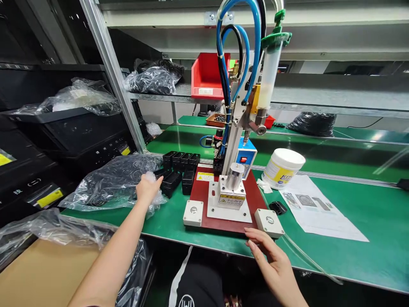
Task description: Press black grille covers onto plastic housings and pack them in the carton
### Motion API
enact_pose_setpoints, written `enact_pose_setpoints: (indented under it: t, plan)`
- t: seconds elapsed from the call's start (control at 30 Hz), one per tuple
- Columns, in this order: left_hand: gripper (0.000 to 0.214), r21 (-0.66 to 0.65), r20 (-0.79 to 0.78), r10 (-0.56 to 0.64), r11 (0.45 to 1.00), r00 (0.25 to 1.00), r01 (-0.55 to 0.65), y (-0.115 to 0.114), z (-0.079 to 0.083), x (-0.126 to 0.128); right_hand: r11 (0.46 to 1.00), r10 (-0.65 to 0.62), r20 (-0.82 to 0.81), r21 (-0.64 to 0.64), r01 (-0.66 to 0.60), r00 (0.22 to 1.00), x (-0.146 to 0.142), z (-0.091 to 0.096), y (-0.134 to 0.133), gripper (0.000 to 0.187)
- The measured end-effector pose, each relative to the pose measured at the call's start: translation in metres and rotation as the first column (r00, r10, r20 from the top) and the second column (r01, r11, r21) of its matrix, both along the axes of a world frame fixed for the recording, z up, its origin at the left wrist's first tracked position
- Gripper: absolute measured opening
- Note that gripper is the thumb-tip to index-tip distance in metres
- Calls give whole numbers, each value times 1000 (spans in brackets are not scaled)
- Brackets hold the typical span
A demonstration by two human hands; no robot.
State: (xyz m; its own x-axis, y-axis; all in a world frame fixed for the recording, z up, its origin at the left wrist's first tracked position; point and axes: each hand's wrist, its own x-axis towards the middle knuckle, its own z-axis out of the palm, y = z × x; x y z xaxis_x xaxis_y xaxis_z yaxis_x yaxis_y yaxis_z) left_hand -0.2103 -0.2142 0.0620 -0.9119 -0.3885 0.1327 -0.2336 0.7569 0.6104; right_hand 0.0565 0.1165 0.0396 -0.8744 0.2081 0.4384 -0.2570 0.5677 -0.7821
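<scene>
My left hand [148,190] is closed on a bunched edge of a clear plastic bag [108,181], at the left of the green bench. Plastic shows above and below the hand; some fingers are hidden. Just right of it stand several black rectangular plastic cases [171,183], some in a row behind. My right hand [270,258] is at the bench's front edge, fingers apart and holding nothing, near the right button box [269,222]. Between the hands is a dispensing press [236,128] on a dark red base, with a metal cylinder [234,176] on its fixture.
Left of the press base sits another button box [193,213]. To the right are a white tub [283,167], a small black part [277,207] and a printed sheet [322,209]. A red bin [207,79] stands on the shelf. Black crates [73,136] line the left side.
</scene>
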Motion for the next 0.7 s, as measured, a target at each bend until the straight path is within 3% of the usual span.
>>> enact_pose_setpoints:
  t: [0.23,0.43,0.53,0.7]
  plan:
    - [42,-1,94,-92,996,991,92,9,-14,0,999,4,128,-44,1,992,3,-21,0,25]
    - [49,19,89,-112,994,990,111,4,-15,0,999,44,175,-34,-39,984,6,-25,-3,24]
    - [47,2,47,-136,991,990,136,1,-14,16,999,29,183,-30,-24,983,11,-31,1,26]
    - [70,-110,22,-148,983,989,150,12,-24,51,999,34,214,-19,-31,976,14,-42,5,27]
